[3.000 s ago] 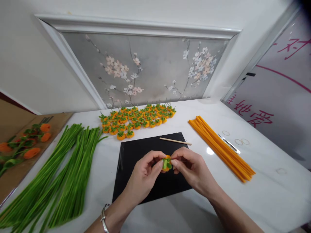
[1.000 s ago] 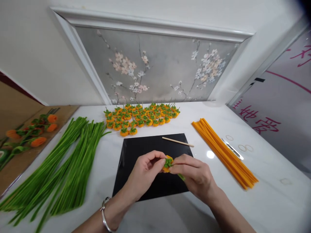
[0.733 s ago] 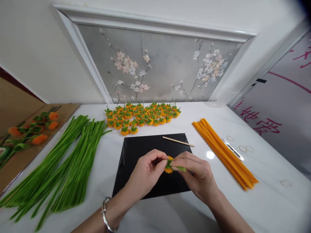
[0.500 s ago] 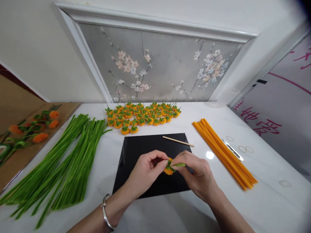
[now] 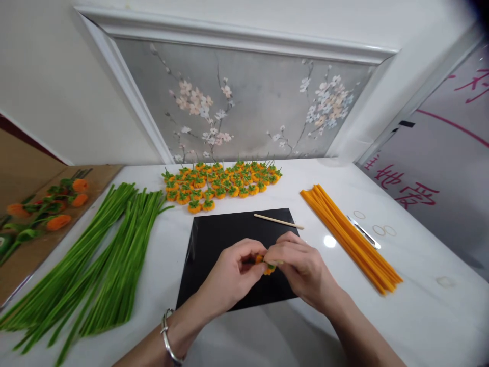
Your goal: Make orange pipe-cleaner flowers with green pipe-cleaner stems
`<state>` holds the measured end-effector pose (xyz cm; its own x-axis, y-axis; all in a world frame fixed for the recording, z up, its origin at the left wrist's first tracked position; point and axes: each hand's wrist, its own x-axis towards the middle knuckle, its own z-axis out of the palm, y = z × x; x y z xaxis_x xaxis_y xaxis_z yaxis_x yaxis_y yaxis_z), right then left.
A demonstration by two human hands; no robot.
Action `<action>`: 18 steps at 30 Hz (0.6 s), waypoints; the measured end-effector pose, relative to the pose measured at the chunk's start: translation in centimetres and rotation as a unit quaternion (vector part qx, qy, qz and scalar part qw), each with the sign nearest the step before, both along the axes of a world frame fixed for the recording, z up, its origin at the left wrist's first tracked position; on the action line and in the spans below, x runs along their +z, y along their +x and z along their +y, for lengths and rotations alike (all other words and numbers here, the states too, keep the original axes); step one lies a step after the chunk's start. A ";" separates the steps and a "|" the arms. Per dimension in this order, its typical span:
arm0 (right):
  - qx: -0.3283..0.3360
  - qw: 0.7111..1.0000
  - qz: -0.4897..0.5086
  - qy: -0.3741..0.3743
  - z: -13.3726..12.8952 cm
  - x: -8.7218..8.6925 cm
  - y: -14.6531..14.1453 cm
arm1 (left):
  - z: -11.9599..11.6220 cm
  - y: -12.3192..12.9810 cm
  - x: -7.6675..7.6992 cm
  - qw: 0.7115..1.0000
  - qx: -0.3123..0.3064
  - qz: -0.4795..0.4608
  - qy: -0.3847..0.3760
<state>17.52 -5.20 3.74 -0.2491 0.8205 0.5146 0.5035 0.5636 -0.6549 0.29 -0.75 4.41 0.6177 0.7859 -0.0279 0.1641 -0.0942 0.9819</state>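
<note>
Flower head [image 5: 270, 270], small, orange and green, is sitting between the two hands, just above the black mat [image 5: 214, 244]; fingers are covering much of it. Left hand [image 5: 237, 267] is pinching it from its own side, thumb and forefinger closing on the edge, the grip narrowed to the piece's thickness. Right hand [image 5: 301, 260] is pressing thumb and fingertips together over the green part, a pale green end poking out past them; exactly how its fingertips are meeting the piece is being hidden by the knuckles. Silver bracelet [image 5: 165, 332] is circling the left wrist.

Wooden stick [image 5: 278, 221] is lying across the mat's far right corner, one end overhanging. Beyond the mat, similar flower heads [image 5: 220, 191] are standing crowded on the white tabletop [image 5: 428, 316], thin stems pointing up. Green strips [image 5: 114, 285] are lying loosely bunched to the left. Orange strips [image 5: 351, 239] are lying bundled to the right, a slim metal blade [image 5: 364, 233] just beside them. Brown cardboard [image 5: 42, 244], far left, is bearing orange blooms [image 5: 58, 222] with green leaves.
</note>
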 end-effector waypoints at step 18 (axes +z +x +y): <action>-0.063 0.977 0.117 -0.165 -0.6 -0.7 -0.5 | 0.4 -0.2 -0.1 0.997 0.016 -0.068 -0.043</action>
<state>17.05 -5.77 3.02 -0.0416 0.9679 0.2478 0.3694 0.2454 -0.8963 0.04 -0.37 4.32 0.5953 0.8034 -0.0146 0.0309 -0.0047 0.9995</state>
